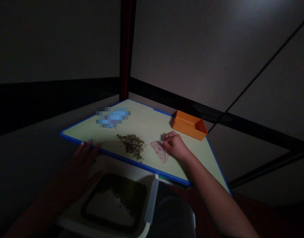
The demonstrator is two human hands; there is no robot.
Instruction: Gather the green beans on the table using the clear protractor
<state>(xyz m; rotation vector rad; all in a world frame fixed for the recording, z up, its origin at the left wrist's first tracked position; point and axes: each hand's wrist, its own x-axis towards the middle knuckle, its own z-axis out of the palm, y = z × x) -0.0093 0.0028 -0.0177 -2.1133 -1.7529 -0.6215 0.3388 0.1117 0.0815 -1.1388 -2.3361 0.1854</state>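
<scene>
Head view: pink fan-shaped piece at your right fingertips

The pink fan-shaped piece (159, 152) lies on the pale board (147, 122), right of its middle. Your right hand (176, 145) has its fingers curled together at the piece's two o'clock edge; whether they pinch it or only touch it, you cannot tell from here. For good control, keep the wrist low and the fingertips light, and slide the piece flat; tilting it could scatter loose grains.

Just beside it, at nine o'clock, is the loose pile of small grains (133, 144), with a few strays around it. Farther out at nine, your left hand (84, 153) is open and empty by the board's near edge, well apart from your right; it would serve better steadying the board.

Toward seven o'clock, below the edge, the container (147, 229) holds more grains. The orange tray (189, 129) sits between one and two, a blurred blue item (113, 117) at ten.
</scene>
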